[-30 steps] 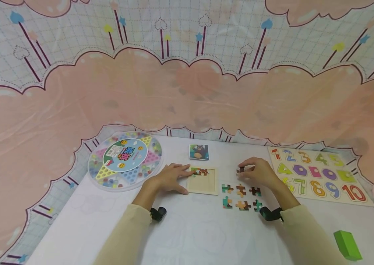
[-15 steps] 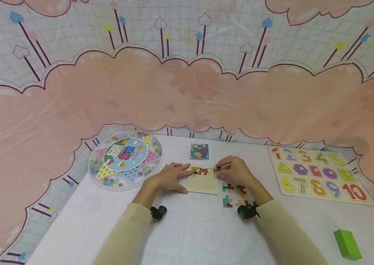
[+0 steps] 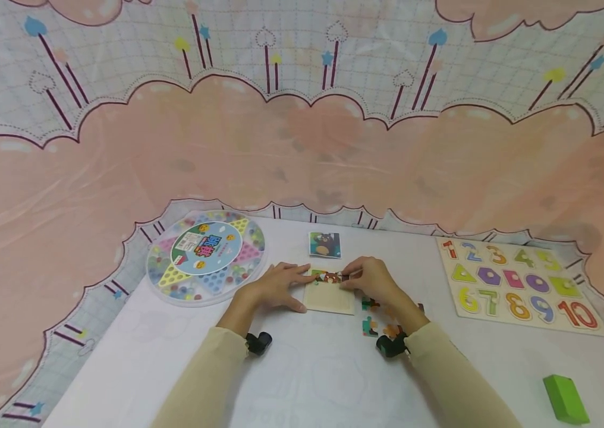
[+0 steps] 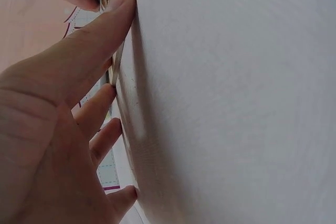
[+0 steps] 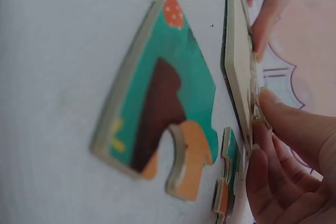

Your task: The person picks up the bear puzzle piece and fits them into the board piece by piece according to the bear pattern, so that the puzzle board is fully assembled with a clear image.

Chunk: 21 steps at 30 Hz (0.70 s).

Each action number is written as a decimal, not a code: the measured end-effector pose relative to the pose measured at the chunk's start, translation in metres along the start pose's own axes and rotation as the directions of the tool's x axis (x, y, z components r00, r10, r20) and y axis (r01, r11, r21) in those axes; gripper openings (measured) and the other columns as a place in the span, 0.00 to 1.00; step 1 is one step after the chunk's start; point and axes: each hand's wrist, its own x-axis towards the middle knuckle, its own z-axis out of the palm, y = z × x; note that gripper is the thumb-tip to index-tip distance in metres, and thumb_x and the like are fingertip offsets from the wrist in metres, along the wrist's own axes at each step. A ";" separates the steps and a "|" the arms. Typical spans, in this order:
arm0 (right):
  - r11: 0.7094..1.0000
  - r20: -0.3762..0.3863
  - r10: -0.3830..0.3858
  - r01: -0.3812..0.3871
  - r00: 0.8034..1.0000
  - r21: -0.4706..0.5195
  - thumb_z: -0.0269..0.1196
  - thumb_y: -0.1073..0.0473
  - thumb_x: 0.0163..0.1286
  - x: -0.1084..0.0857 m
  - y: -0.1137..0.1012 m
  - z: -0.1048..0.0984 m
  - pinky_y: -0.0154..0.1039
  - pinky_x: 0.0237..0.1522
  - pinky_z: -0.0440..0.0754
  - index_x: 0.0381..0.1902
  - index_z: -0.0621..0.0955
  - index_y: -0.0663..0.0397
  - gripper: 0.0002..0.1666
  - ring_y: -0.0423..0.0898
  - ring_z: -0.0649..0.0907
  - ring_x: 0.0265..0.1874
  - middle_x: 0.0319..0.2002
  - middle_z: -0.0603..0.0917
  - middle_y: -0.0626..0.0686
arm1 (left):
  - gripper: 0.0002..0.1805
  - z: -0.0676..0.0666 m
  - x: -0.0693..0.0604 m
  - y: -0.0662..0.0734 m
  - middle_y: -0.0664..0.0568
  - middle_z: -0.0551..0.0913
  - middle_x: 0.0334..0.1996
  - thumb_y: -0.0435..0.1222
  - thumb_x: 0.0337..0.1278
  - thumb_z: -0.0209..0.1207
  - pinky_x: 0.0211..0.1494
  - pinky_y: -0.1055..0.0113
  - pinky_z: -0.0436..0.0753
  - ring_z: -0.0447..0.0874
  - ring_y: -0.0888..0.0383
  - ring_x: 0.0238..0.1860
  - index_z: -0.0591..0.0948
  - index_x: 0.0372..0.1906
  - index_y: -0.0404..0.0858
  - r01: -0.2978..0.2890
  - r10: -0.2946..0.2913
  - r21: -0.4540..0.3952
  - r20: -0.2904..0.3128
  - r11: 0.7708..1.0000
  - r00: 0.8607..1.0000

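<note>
A shallow wooden puzzle tray (image 3: 330,298) lies mid-table, with joined pieces (image 3: 329,277) along its far edge. My left hand (image 3: 275,289) rests with spread fingers at the tray's left side; in the left wrist view the thumb of that hand (image 4: 58,77) touches the tray's edge. My right hand (image 3: 377,282) pinches a small dark piece (image 3: 343,277) at the far right corner of the tray, and the fingers partly cover it. Loose pieces (image 3: 370,326) lie right of the tray, some hidden under the right wrist. A large-looking green and brown piece (image 5: 157,93) fills the right wrist view.
Behind the tray lies a bear picture card (image 3: 325,245). A round marble game board (image 3: 159,285) is at the left, a wooden number board (image 3: 500,315) at the right, and a green block (image 3: 566,399) near the front right.
My right hand has moved left from beyond the loose pieces to the tray, carrying the dark piece to its far right corner. My left hand has stayed at the tray's left side.
</note>
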 end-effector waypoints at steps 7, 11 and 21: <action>0.997 0.003 -0.021 0.021 1.000 -0.072 0.77 0.57 0.58 -0.001 -0.004 0.000 0.35 0.40 0.81 0.43 0.91 0.53 0.14 0.45 0.83 0.40 0.46 0.89 0.53 | 0.42 0.001 0.001 0.001 0.57 0.59 0.82 0.47 0.52 0.74 0.85 0.37 0.42 0.52 0.46 0.83 0.72 0.74 0.55 0.008 -0.008 0.009 0.004 1.000 1.000; 0.992 0.004 -0.032 0.032 0.999 -0.120 0.77 0.57 0.58 -0.001 -0.007 0.000 0.34 0.38 0.80 0.42 0.91 0.54 0.14 0.44 0.83 0.38 0.45 0.89 0.54 | 0.42 0.001 0.001 0.001 0.58 0.59 0.82 0.47 0.52 0.74 0.85 0.38 0.42 0.52 0.46 0.83 0.72 0.74 0.55 0.011 -0.011 0.002 0.005 1.000 1.000; 0.977 -0.027 -0.024 0.017 0.999 -0.211 0.77 0.56 0.58 -0.003 -0.015 0.003 0.44 0.45 0.85 0.42 0.91 0.52 0.13 0.47 0.85 0.42 0.47 0.90 0.53 | 0.42 0.001 0.001 0.000 0.57 0.59 0.82 0.47 0.52 0.74 0.85 0.37 0.43 0.53 0.45 0.82 0.72 0.74 0.54 0.011 -0.011 0.014 -0.002 1.000 1.000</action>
